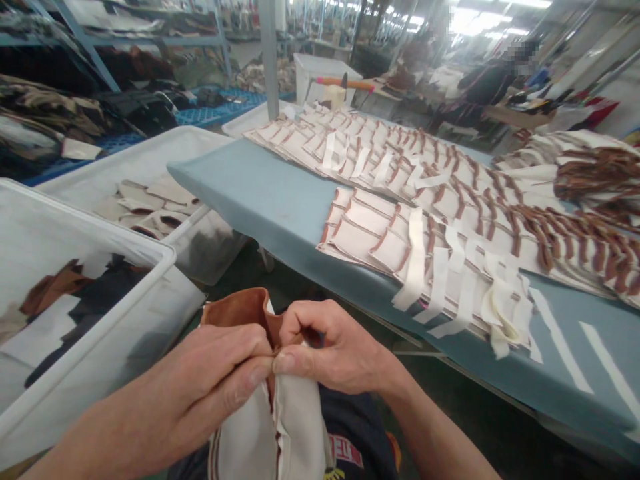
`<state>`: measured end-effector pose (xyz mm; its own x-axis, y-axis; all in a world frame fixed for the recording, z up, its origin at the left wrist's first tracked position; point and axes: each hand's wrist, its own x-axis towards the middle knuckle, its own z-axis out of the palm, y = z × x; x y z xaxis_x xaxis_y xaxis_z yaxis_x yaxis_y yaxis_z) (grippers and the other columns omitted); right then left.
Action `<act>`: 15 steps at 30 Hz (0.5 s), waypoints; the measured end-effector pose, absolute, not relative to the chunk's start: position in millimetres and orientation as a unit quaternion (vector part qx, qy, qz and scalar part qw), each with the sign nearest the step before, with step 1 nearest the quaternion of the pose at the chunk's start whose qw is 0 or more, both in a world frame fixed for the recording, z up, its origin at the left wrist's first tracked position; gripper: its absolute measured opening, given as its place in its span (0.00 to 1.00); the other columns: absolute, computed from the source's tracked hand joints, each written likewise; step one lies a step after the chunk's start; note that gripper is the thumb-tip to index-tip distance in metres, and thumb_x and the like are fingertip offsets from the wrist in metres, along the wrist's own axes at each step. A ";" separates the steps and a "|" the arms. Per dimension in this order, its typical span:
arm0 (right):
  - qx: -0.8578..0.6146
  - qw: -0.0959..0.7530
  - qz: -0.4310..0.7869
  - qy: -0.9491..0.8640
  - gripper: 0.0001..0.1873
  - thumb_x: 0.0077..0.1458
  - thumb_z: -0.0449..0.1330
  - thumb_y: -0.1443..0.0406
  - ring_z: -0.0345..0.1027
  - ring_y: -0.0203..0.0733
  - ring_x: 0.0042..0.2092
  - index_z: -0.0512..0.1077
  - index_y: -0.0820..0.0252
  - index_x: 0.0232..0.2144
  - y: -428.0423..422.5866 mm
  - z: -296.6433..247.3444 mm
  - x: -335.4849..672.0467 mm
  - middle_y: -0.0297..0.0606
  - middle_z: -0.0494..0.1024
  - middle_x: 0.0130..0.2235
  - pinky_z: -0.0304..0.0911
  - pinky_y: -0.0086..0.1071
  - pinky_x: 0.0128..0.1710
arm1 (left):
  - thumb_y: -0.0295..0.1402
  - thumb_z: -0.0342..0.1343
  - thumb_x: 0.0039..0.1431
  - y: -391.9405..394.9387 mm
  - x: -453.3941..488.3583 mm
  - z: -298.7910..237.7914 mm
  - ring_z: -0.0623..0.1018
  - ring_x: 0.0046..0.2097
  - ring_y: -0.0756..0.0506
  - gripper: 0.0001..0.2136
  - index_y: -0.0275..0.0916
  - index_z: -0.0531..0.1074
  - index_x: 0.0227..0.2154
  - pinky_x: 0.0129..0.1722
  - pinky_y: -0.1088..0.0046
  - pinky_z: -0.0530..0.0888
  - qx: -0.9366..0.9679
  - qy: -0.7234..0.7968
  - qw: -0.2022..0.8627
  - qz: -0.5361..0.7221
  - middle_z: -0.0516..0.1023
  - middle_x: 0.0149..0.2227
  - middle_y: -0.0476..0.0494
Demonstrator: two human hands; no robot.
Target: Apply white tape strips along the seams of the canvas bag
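Observation:
Both my hands meet low in the middle of the view, over my lap. My left hand (210, 387) and my right hand (325, 347) pinch the top edge of a folded leather piece (280, 427), brown on the outside (240, 308) and cream on the inside. Thumbs and forefingers press together at the seam between two cream layers. The fingers of both hands are closed on it.
A blue-grey table (270, 193) to the right carries rows of overlapping cream and brown cut pieces (400, 240) with white strips (560, 340). White plastic bins (100, 347) with scraps stand at left. Shelving with material is behind. Other people work at the far right back.

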<state>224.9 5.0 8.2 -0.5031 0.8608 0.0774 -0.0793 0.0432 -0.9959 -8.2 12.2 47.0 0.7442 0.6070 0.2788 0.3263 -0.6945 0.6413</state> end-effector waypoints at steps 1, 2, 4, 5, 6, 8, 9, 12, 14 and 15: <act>-0.306 0.375 0.636 -0.600 0.30 0.57 0.77 0.44 0.54 0.32 0.29 0.69 0.58 0.27 6.4 5.3 223.4 0.24 0.65 0.27 0.50 0.30 0.29 | 0.27 0.51 0.78 12.0 -10.4 44.2 0.78 0.32 0.55 0.12 0.45 0.73 0.36 0.36 0.86 0.71 0.884 0.267 0.300 0.240 0.77 0.31 0.61; -0.290 0.364 0.663 -0.587 0.30 0.56 0.79 0.44 0.53 0.31 0.29 0.69 0.58 0.27 7.7 2.3 221.9 0.23 0.65 0.27 0.50 0.30 0.29 | 0.26 0.51 0.77 11.9 -12.2 41.5 0.78 0.33 0.55 0.12 0.45 0.73 0.36 0.38 0.86 0.71 0.881 0.267 0.311 0.236 0.77 0.32 0.61; -0.256 0.337 0.717 -0.553 0.32 0.52 0.80 0.43 0.51 0.31 0.29 0.68 0.58 0.27 9.9 -3.5 219.0 0.22 0.64 0.26 0.49 0.30 0.29 | 0.27 0.50 0.77 11.7 -13.8 38.0 0.78 0.33 0.55 0.13 0.45 0.72 0.35 0.39 0.86 0.72 0.875 0.265 0.330 0.233 0.77 0.32 0.60; -0.245 0.326 0.740 -0.535 0.33 0.51 0.81 0.43 0.50 0.31 0.29 0.68 0.58 0.26 10.5 -6.3 217.7 0.22 0.63 0.26 0.49 0.30 0.28 | 0.27 0.49 0.78 11.4 -13.6 37.1 0.78 0.32 0.54 0.13 0.45 0.72 0.34 0.38 0.86 0.72 0.872 0.266 0.336 0.234 0.77 0.31 0.60; -0.241 0.318 0.756 -0.519 0.34 0.50 0.81 0.43 0.49 0.31 0.29 0.67 0.58 0.26 10.7 -8.9 216.4 0.21 0.62 0.25 0.47 0.30 0.28 | 0.28 0.49 0.77 10.9 -12.7 36.8 0.78 0.31 0.54 0.14 0.44 0.72 0.33 0.36 0.85 0.72 0.869 0.270 0.340 0.238 0.77 0.30 0.60; -0.244 0.308 0.775 -0.496 0.35 0.49 0.82 0.43 0.47 0.30 0.28 0.65 0.57 0.25 9.8 -13.6 215.1 0.21 0.61 0.25 0.45 0.30 0.27 | 0.27 0.49 0.76 9.7 -9.4 36.3 0.77 0.30 0.54 0.14 0.43 0.71 0.31 0.34 0.85 0.71 0.860 0.278 0.347 0.250 0.75 0.29 0.59; -0.246 0.303 0.780 -0.489 0.36 0.48 0.82 0.43 0.47 0.30 0.28 0.64 0.57 0.25 8.9 -15.5 215.2 0.21 0.61 0.25 0.44 0.30 0.27 | 0.27 0.49 0.76 9.0 -7.4 35.7 0.76 0.29 0.54 0.15 0.43 0.70 0.30 0.33 0.85 0.71 0.855 0.277 0.354 0.259 0.74 0.28 0.59; -0.259 0.293 0.778 -0.492 0.37 0.47 0.81 0.40 0.47 0.30 0.28 0.65 0.57 0.24 5.8 -18.3 219.0 0.21 0.62 0.24 0.45 0.30 0.27 | 0.26 0.50 0.74 7.6 -1.7 32.7 0.74 0.28 0.55 0.15 0.42 0.69 0.28 0.32 0.85 0.70 0.834 0.267 0.397 0.275 0.73 0.27 0.59; -0.281 0.305 0.749 -0.516 0.37 0.48 0.81 0.39 0.50 0.30 0.29 0.66 0.58 0.25 4.2 -16.5 223.4 0.22 0.64 0.25 0.47 0.30 0.28 | 0.28 0.51 0.76 7.5 0.3 30.9 0.74 0.28 0.54 0.16 0.42 0.70 0.28 0.31 0.84 0.69 0.821 0.264 0.430 0.265 0.73 0.27 0.58; -0.297 0.315 0.725 -0.536 0.36 0.49 0.80 0.39 0.51 0.31 0.29 0.67 0.58 0.25 3.6 -14.3 225.6 0.23 0.65 0.26 0.47 0.30 0.28 | 0.29 0.51 0.76 7.5 0.6 30.4 0.74 0.28 0.54 0.17 0.41 0.71 0.27 0.30 0.83 0.69 0.816 0.265 0.444 0.260 0.72 0.26 0.57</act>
